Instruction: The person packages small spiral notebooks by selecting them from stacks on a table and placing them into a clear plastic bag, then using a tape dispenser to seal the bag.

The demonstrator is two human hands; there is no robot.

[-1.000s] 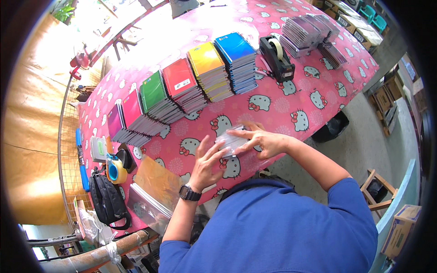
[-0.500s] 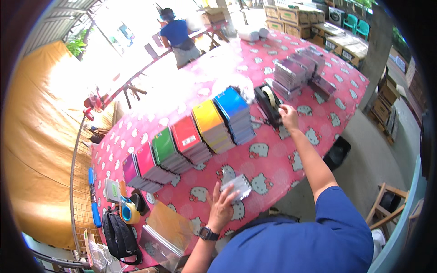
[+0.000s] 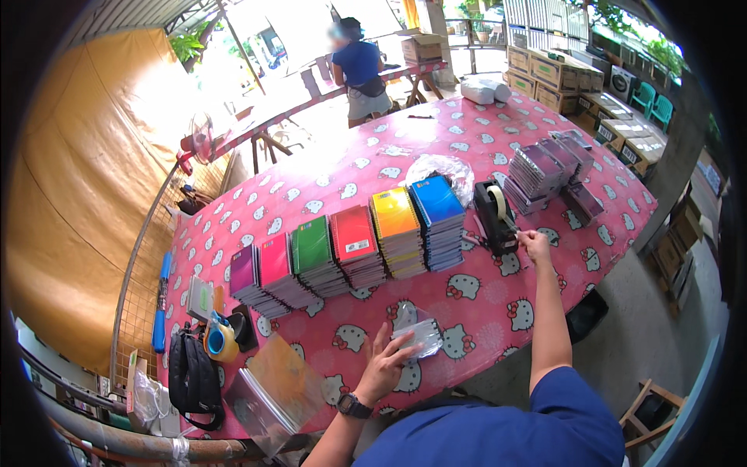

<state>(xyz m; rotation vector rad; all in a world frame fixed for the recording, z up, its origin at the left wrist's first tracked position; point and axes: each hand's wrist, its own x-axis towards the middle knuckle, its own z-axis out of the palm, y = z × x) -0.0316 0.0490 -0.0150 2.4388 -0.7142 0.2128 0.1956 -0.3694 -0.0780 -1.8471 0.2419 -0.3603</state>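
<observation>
My left hand [image 3: 380,366], a watch on its wrist, lies with fingers stretched and apart over the near edge of a small pack wrapped in clear plastic [image 3: 424,339]. Spiral binding shows along the pack's side. Farther right, my right hand [image 3: 534,246] pinches the end of clear tape at the front of a black tape dispenser [image 3: 490,226] holding a pale roll. Beyond the pack runs a slanting row of spiral notebook stacks: purple [image 3: 243,265], pink [image 3: 275,257], green [image 3: 311,240], red [image 3: 354,233], yellow [image 3: 395,214] and blue [image 3: 436,202].
More wrapped notebook stacks [image 3: 537,171] stand at the right on the pink patterned tablecloth [image 3: 311,342]. Plastic sleeves [image 3: 272,389], a blue-cored tape roll [image 3: 222,342] and a black bag [image 3: 194,377] lie at the left. A person [image 3: 359,70] stands at a farther table.
The view has shifted, so the table sits lower and farther right. My right hand has drawn slightly back toward me from the dispenser's front. My left hand stays on the wrapped pack.
</observation>
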